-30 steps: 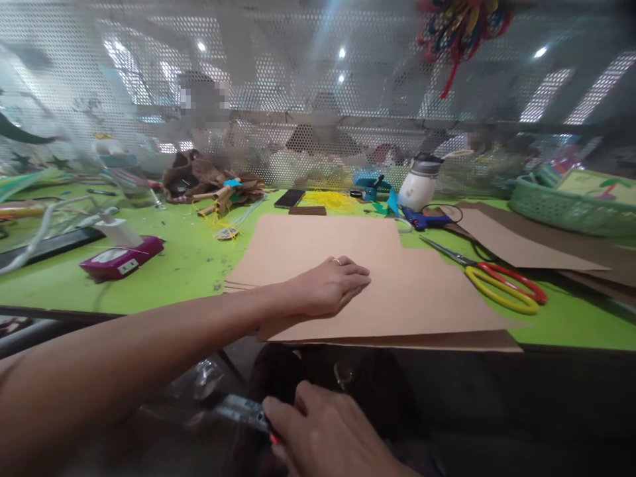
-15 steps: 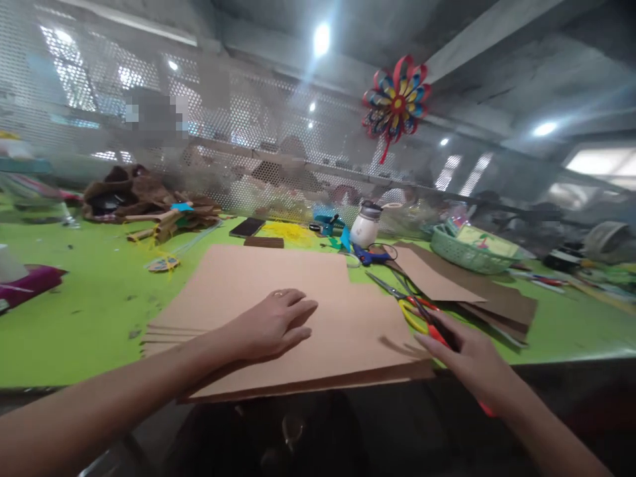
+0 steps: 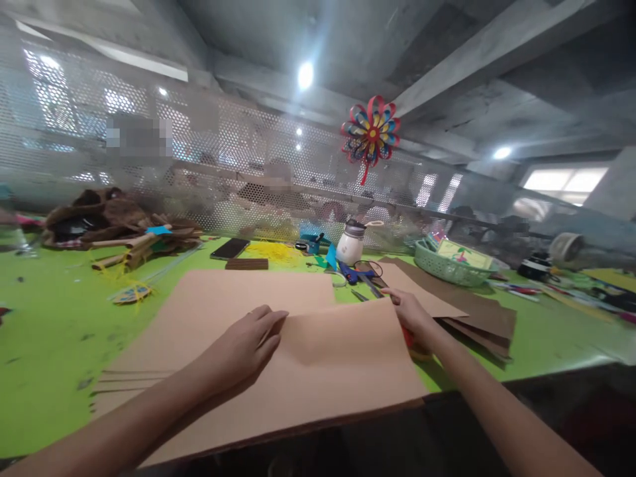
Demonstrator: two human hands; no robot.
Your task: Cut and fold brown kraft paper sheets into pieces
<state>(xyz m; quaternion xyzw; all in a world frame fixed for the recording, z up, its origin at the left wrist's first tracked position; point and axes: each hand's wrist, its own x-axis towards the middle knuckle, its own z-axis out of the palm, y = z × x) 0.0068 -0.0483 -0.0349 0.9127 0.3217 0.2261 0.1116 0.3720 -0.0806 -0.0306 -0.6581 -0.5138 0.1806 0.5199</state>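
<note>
Brown paper sheets (image 3: 218, 301) lie stacked in front of me, their left edges slightly fanned. My left hand (image 3: 248, 344) rests on the top sheet, fingers stretched out beside a raised fold. At that sheet's lifted right edge, my right hand (image 3: 411, 317) is closed around red-handled scissors (image 3: 407, 338), partly hidden by the paper and fingers. Its index finger points along the top of the raised edge. Two scissor blades show beyond the paper; a bit of yellow handle is visible beneath my right hand.
Darker brown sheets (image 3: 484, 318) lie to the right, near a green basket (image 3: 452, 266). Along the back are a phone (image 3: 229, 249), yellow shreds (image 3: 275, 251), a white jar (image 3: 350, 246) and a blue glue gun (image 3: 355, 271). A paper flower (image 3: 372, 132) hangs above.
My right hand has moved forward and left with the scissors, to the paper's right edge. That edge of the top sheet is now lifted and bent. The view has shifted slightly.
</note>
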